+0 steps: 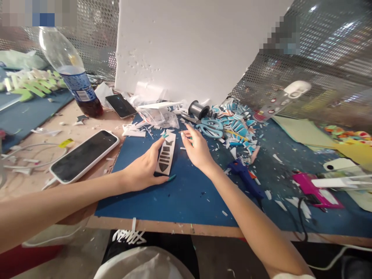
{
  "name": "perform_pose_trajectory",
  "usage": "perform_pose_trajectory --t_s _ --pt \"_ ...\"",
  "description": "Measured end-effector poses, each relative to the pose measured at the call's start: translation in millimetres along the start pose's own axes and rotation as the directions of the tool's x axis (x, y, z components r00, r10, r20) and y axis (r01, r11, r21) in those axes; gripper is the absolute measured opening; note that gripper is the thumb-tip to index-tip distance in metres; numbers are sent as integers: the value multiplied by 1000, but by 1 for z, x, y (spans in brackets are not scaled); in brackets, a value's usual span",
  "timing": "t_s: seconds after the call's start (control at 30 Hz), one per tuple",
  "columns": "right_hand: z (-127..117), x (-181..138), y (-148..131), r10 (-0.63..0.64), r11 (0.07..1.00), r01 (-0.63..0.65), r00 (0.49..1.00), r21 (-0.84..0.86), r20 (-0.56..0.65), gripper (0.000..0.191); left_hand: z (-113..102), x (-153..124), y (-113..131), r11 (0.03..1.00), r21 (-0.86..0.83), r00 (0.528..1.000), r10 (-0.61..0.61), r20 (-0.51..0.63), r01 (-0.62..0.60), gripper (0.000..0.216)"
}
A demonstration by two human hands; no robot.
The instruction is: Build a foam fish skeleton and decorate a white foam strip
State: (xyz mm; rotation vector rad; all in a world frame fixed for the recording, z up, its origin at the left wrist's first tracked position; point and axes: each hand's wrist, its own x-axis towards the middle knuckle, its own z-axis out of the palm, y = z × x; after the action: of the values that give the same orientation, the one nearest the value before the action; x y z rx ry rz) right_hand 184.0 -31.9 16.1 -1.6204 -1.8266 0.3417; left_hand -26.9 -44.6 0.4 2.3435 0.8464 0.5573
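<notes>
My left hand [145,164] curls around the left side of a small pale block [169,150], with fingertips at its far end and the thumb by its near end. Dark cut pieces lie along the block's top in a row, like a fish skeleton. To the right of the block, my right hand [197,149] is closed in a pinch. Something thin and tiny shows at its fingertips, too small to make out. Under both hands lies a blue mat [174,205]. Light-blue-handled scissors [211,128] rest just beyond the right hand.
Beyond the hands are a wire spool [198,110] and a heap of blue and white scraps [236,126]. A blue glue gun [247,179] lies right. Left are a phone [85,157], a second phone [121,105] and a cola bottle [77,83]. A white board [186,46] stands behind.
</notes>
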Motion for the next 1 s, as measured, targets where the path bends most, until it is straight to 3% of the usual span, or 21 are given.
perform_pose_trajectory --t_s 0.13,0.3,0.43,0.6,0.7,0.8,1.0 --pt "8 -5 9 172 953 -158 984 260 -34 51 2 -2 -1 988 -157 1000 -8 -20 5 85" --pt "8 -9 17 343 798 -301 939 523 16 52 -2 -5 3 951 -305 997 29 -76 -51 85" --pt "5 -10 10 347 699 -337 931 631 112 52 -8 -7 11 915 -370 986 129 -107 -160 83" --pt "1 -13 4 321 711 -316 941 628 110 53 -9 -8 12 849 -408 941 283 -183 -335 85" --pt "-2 -13 3 293 589 -339 935 734 197 51 -7 -8 9 797 -417 897 354 -265 -437 90" --pt "-9 -12 -2 234 456 -372 927 808 294 44 -6 -7 7 792 -411 890 363 -277 -451 92" --pt "-15 -11 -9 309 315 -390 904 866 295 27 -6 -6 7 820 -352 887 372 -273 -452 93"
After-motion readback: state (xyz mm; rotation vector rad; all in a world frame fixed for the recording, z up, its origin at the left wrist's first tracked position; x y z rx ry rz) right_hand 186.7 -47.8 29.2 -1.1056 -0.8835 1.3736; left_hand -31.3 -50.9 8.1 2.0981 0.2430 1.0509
